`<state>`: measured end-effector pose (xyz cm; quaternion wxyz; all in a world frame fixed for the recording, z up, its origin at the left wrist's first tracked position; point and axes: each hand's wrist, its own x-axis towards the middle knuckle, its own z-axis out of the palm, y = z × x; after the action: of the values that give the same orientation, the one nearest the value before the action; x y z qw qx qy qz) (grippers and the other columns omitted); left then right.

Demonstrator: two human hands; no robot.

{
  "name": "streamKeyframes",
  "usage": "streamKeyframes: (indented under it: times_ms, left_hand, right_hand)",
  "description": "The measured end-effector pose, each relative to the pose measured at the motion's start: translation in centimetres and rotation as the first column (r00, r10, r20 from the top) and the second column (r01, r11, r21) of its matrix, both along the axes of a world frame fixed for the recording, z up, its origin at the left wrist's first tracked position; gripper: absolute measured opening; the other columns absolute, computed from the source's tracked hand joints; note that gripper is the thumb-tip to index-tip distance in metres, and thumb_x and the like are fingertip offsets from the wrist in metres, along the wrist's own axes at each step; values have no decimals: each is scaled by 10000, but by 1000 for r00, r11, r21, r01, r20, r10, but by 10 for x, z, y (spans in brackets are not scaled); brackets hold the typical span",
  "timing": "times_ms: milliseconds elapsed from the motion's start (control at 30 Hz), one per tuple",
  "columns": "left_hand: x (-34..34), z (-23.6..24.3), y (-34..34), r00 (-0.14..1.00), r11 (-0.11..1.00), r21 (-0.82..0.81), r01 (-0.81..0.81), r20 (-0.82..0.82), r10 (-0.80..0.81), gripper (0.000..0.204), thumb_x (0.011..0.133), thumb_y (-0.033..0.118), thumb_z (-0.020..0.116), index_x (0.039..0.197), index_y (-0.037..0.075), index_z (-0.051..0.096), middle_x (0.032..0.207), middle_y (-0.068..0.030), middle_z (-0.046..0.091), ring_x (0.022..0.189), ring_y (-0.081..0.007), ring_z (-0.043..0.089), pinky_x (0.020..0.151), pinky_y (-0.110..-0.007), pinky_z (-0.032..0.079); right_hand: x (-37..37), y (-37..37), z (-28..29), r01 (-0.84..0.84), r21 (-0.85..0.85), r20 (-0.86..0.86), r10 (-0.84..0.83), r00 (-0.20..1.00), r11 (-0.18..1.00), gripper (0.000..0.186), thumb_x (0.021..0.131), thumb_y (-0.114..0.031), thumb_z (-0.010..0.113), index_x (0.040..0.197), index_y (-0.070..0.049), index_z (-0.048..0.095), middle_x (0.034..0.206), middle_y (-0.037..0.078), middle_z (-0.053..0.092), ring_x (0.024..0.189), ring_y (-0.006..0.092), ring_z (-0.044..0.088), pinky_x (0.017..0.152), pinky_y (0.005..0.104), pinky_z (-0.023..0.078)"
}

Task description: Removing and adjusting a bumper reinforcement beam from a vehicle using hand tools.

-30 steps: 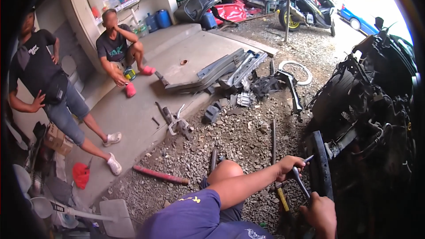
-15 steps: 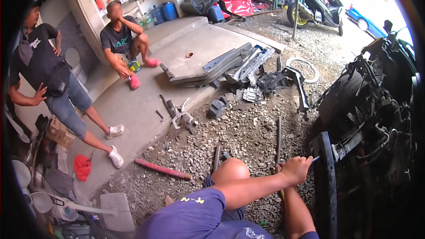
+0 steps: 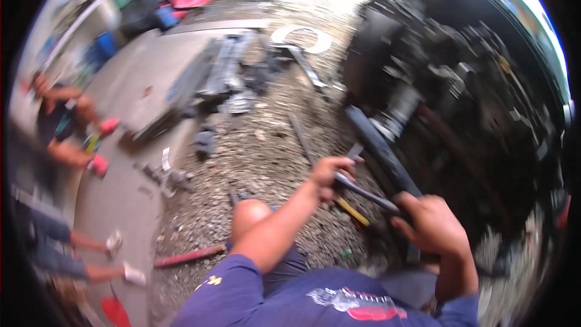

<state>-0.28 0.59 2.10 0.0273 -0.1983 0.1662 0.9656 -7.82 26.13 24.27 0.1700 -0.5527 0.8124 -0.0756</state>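
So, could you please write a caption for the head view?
A slim grey metal tool runs between left hand and right hand, beside a long dark metal bar.

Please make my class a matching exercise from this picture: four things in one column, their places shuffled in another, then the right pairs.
Things
1. red pipe
2. white ring
3. metal rod
4. dark bar

Places
A. between the left hand and the right hand
B. alongside the dark vehicle parts
C. left of the bare knee
D. on the gravel, near the picture's top

Right pairs: 1-C, 2-D, 3-A, 4-B
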Motion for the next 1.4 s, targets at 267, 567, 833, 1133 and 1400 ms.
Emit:
streamKeyframes:
  times_ms: [267, 567, 833, 1133, 1400]
  left_hand:
    - [-30, 15, 32, 995, 957, -290, -4, 91, 31, 371, 979, 118, 607, 1295, -74, 643, 848, -18, 589, 641, -80, 538, 666, -272, 516]
    - [-17, 17, 30, 977, 454, -890, 50, 137, 161, 345, 993, 110, 678, 1285, -74, 690, 868, -41, 693, 675, -110, 669, 608, -268, 556]
    - [-22, 24, 40, 959, -540, -827, 155, -7, 285, 390, 902, 209, 684, 1255, 48, 712, 1048, -203, 763, 947, -399, 741, 861, -499, 593]
    - [-11, 19, 19, 988, 639, -767, 58, 134, 71, 391, 970, 135, 688, 1325, -29, 687, 894, -47, 678, 705, -123, 621, 646, -314, 546]
    - [-24, 24, 21, 999, 996, 67, 53, -1, -53, 451, 997, 223, 617, 1368, -34, 617, 808, -2, 569, 643, -103, 499, 676, -266, 494]
  right_hand:
    - [-2, 9, -59, 247, 169, -45, -243, 969, 954, 154, 934, -162, 634, 981, -16, 624, 797, 238, 723, 808, 415, 745, 717, 539, 588]
    - [2, 7, -253, 457, 8, 299, -438, 848, 889, 332, 896, -299, 707, 1126, -63, 666, 867, 194, 750, 854, 411, 749, 795, 547, 574]
    - [-4, -129, -443, 348, -249, 628, -122, 769, 904, 472, 918, -469, 719, 1237, -122, 727, 1108, 216, 776, 1057, 435, 740, 892, 501, 580]
    - [-24, -4, -305, 160, 365, 502, -338, 796, 917, 392, 972, -395, 660, 1205, -86, 718, 1008, 189, 763, 919, 312, 740, 863, 445, 566]
    - [-12, -11, 45, 28, 402, 46, -51, 998, 915, 444, 950, -314, 710, 1293, -41, 637, 954, 227, 749, 928, 435, 743, 815, 544, 586]
